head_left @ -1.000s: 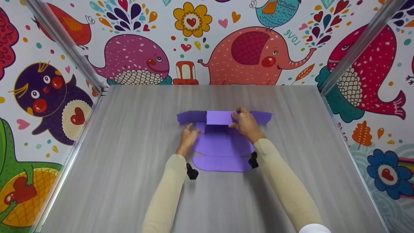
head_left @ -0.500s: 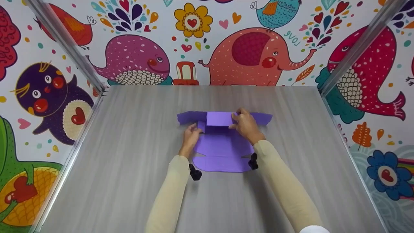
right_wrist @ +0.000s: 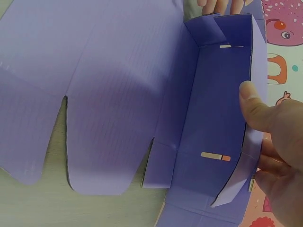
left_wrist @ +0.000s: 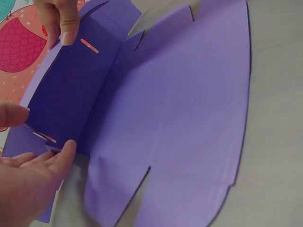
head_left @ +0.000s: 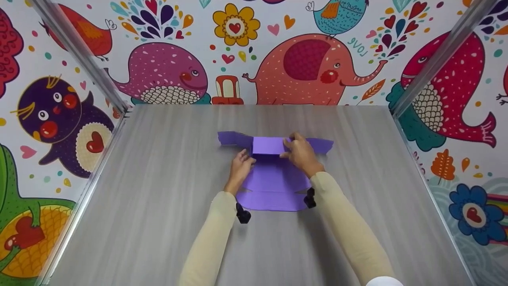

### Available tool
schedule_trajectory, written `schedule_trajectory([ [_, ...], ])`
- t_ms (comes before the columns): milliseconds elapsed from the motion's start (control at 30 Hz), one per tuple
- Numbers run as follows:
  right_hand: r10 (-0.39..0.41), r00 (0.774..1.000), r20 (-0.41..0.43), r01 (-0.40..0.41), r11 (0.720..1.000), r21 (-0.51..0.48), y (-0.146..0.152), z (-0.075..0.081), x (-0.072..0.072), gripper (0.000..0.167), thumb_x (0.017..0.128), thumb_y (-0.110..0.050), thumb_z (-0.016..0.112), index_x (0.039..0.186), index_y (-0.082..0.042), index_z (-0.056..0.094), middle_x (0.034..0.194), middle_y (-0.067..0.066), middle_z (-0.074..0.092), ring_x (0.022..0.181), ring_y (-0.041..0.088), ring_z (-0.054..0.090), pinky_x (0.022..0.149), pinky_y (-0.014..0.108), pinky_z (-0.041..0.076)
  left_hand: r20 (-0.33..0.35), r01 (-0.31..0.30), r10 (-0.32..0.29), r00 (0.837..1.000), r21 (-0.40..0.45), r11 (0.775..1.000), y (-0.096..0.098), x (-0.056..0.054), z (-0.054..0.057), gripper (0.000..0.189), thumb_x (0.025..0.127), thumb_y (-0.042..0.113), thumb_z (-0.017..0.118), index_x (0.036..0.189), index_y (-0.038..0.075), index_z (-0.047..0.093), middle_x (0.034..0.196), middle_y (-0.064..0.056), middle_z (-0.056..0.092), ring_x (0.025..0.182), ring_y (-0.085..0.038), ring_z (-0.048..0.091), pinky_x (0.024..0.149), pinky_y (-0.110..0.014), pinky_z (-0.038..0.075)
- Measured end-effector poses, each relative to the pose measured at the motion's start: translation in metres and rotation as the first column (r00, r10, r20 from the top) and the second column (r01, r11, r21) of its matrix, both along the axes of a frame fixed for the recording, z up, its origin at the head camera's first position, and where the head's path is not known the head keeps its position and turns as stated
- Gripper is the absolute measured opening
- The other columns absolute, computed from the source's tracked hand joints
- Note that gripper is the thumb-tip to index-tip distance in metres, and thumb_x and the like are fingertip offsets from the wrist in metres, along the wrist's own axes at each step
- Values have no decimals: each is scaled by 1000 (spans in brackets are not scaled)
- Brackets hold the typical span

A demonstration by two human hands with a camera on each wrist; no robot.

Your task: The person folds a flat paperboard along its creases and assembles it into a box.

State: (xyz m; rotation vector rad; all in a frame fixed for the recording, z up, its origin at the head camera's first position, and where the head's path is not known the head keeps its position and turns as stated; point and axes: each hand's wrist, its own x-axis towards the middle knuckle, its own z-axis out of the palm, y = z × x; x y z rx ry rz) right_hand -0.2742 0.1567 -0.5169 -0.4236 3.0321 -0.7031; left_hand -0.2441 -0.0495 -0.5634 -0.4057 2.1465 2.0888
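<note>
A purple cardboard box [head_left: 274, 178], partly folded, lies on the table with its back panel standing and the panel's top strip bent forward. My right hand [head_left: 301, 153] grips that strip near its right end, thumb [right_wrist: 253, 106] on the front and fingers behind. At the left end, my left hand [head_left: 240, 169] has its fingers [left_wrist: 64, 158] extended against a small side flap [right_wrist: 206, 30], which stands turned inward at the panel's end. The left thumb [left_wrist: 14, 115] is apart from the fingers, near the strip's edge. Slots [left_wrist: 90, 46] show in the back panel.
Long side wings of the box [head_left: 234, 139] spread out left and right of the back panel. The slit front flap [head_left: 274, 200] lies flat toward the person. Grey wood-grain table [head_left: 158, 178] surrounds it, with a cartoon-printed wall [head_left: 238, 71] behind and metal posts [head_left: 83, 59] at the corners.
The left hand has moved right and slightly forward, turning the small left flap inward. The left wing has tilted upward a little. The right hand keeps its grip in place.
</note>
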Motion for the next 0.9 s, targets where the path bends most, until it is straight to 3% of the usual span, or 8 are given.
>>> schedule_trajectory([
  [267, 5, 1000, 3, -5, 1000, 5, 1, 1, 0, 53, 88, -23, 77, 134, -2, 62, 131, 23, 55, 117, 41, 60, 98, 54, 51, -10, 90, -90, 996, -45, 995, 6, 2, -3, 69, 91, 9, 58, 153, -4, 32, 154, -24, 42, 132, -37, 56, 108, -40, 50],
  [433, 16, 999, -32, -15, 1000, 13, 1, 1, 0, 50, 86, -26, 78, 129, -2, 67, 127, 22, 57, 113, 42, 60, 96, 55, 51, -41, 100, -104, 994, -90, 991, 7, 3, -3, 69, 89, 9, 59, 151, -6, 35, 152, -25, 45, 142, -35, 46, 118, -41, 39],
  [700, 23, 999, -47, -24, 1000, -16, 0, -1, 0, 43, 88, -25, 77, 122, 0, 71, 125, 21, 57, 112, 41, 60, 96, 54, 51, -71, 117, -126, 989, -115, 986, 6, 5, -7, 66, 90, 5, 58, 152, -6, 35, 153, -26, 43, 145, -35, 41, 121, -41, 35],
  [900, 16, 999, -37, -18, 998, -53, 0, -1, -1, 39, 89, -23, 76, 119, 2, 72, 124, 21, 57, 112, 40, 60, 98, 52, 50, -117, 108, -143, 983, -261, 959, 4, 8, -3, 64, 91, 5, 56, 151, -6, 36, 152, -26, 45, 144, -36, 42, 122, -43, 34],
])
